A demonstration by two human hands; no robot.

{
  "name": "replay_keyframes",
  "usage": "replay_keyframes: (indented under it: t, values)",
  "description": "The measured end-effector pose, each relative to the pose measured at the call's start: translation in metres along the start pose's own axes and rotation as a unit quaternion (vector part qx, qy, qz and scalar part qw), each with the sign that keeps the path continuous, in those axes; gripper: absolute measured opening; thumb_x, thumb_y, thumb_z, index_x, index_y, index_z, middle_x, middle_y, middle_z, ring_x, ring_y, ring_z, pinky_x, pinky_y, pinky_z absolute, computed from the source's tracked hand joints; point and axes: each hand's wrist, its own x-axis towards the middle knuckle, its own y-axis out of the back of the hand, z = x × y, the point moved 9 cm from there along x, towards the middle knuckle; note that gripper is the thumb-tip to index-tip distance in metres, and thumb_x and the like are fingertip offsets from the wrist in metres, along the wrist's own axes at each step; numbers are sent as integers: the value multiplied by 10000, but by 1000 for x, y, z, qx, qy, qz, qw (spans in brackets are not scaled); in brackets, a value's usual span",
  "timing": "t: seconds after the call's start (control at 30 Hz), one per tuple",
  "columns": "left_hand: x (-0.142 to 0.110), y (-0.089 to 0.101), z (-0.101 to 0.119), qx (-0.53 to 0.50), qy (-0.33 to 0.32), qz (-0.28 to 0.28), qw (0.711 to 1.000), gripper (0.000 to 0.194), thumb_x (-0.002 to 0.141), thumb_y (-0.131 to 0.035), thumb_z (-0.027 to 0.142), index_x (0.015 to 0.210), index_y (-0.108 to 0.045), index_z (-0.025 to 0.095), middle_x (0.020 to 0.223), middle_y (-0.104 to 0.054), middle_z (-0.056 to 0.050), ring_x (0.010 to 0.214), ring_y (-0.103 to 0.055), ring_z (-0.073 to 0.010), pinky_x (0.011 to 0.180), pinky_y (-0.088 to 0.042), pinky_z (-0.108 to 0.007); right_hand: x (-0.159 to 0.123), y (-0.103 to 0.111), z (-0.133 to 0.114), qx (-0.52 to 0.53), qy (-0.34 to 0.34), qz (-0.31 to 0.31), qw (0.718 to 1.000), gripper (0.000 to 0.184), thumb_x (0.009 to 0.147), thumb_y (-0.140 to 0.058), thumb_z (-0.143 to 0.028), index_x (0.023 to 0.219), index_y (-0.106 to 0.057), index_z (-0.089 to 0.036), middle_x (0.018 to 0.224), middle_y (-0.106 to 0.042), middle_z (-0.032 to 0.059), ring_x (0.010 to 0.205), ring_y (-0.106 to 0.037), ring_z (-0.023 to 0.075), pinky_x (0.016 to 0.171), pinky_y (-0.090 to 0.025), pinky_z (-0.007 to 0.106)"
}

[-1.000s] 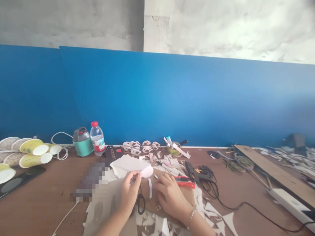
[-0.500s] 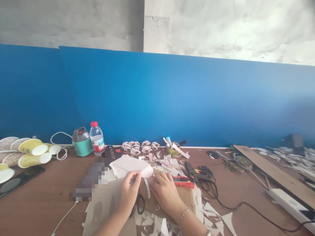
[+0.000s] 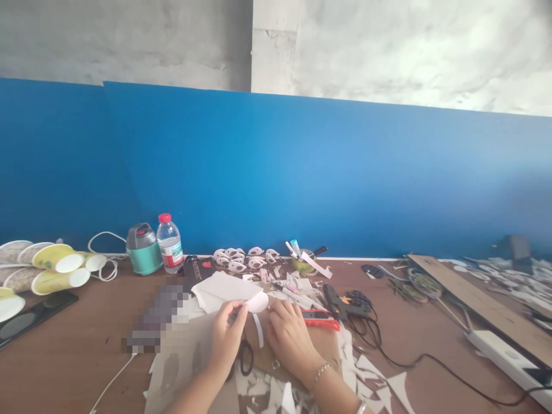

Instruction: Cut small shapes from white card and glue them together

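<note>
Between its thumb and fingers, my left hand (image 3: 228, 330) pinches a white rounded paper piece (image 3: 257, 302). My right hand (image 3: 290, 333) is close by on the right, its fingers bent together and pointing at that piece; whatever they hold is hidden. A narrow white paper strip (image 3: 259, 330) hangs or lies between the two hands. Below my left hand, the black handles of scissors (image 3: 246, 357) show in part. Beyond my right hand lies a red utility knife (image 3: 321, 319). White paper sheets (image 3: 222, 290) lie behind my left hand.
Several white bird-like paper shapes (image 3: 237, 265) lie at the back. Paper scraps (image 3: 366, 368) surround the cardboard (image 3: 190, 356). A glue gun (image 3: 334, 302) with its cable is on the right. At left stand a water bottle (image 3: 171, 244), a teal container (image 3: 144, 256) and paper cups (image 3: 60, 259).
My right hand has shifted very slightly to the right. My left hand keeps its pinch on the rounded paper piece in the same spot.
</note>
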Motion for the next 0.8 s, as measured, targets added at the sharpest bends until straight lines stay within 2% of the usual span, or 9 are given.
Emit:
replay_keyframes:
  t: [0.13, 0.3, 0.47, 0.8]
  values:
    - [1, -2, 0, 8, -10, -8, 1000, 265, 775, -562, 436, 793, -664, 192, 827, -715, -64, 824, -649, -250, 771, -496, -351, 1, 23, 5, 78, -37, 60, 994, 144, 855, -418, -90, 803, -504, -194, 894, -546, 52, 831, -469, 208, 712, -368, 349]
    - [-1, -13, 8, 47, -52, -59, 996, 256, 794, -552, 420, 758, -681, 201, 786, -697, -47, 804, -640, -233, 751, -485, -330, 0, 39, 11, 112, -54, 120, 985, 142, 887, -394, -114, 860, -498, -206, 938, -534, 57, 898, -484, 223, 779, -382, 387]
    - [-4, -16, 12, 68, -71, -69, 993, 265, 794, -547, 417, 748, -693, 201, 740, -675, -40, 753, -630, -220, 710, -485, -317, -1, 39, 11, 103, -45, 129, 985, 139, 883, -411, -126, 871, -521, -210, 946, -537, 59, 899, -494, 222, 777, -400, 389]
    - [-6, -19, 14, 65, -74, -83, 992, 256, 794, -546, 409, 753, -689, 200, 757, -667, -56, 781, -621, -234, 739, -476, -338, -1, 37, 11, 82, -46, 122, 988, 129, 892, -417, -143, 872, -528, -205, 958, -542, 62, 904, -492, 223, 776, -394, 385]
